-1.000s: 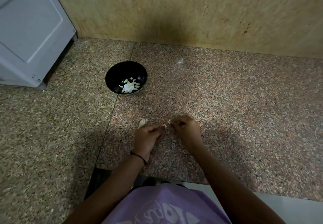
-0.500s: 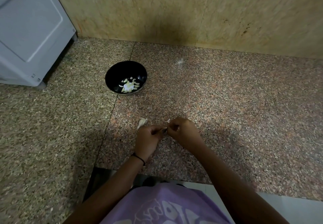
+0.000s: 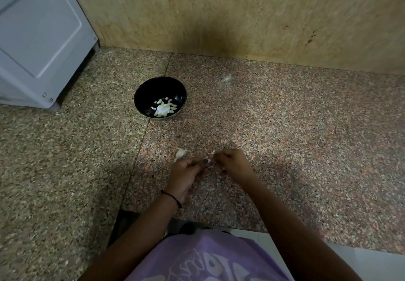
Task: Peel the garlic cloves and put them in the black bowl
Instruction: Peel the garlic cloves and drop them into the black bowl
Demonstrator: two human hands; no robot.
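peeling step right now. the left hand pinches a small clove at its fingertips, and the right hand is closed on a wisp of papery skin sticking up off that clove. so both grips are clamped: one on the clove, one on the peel. the hands nearly touch, just above the table.

how i'd do this bit: keep the left grip firm but not crushing, and pull the skin along the length of the clove rather than straight out, so it comes off in one strip. rolling the clove a little between the fingertips should loosen whatever clings. it's a slippery little thing once bare, so i wouldn't relax the left grip until it's over the bowl.

the clove is tiny and pale, mostly hidden by the fingers, so i can't tell how much skin is left. just beyond the left grip lies a whitish garlic piece, maybe more cloves or just husk, hard to say.

the black bowl sits well ahead of the grip and a bit left, with a small heap of peeled cloves in the bottom.
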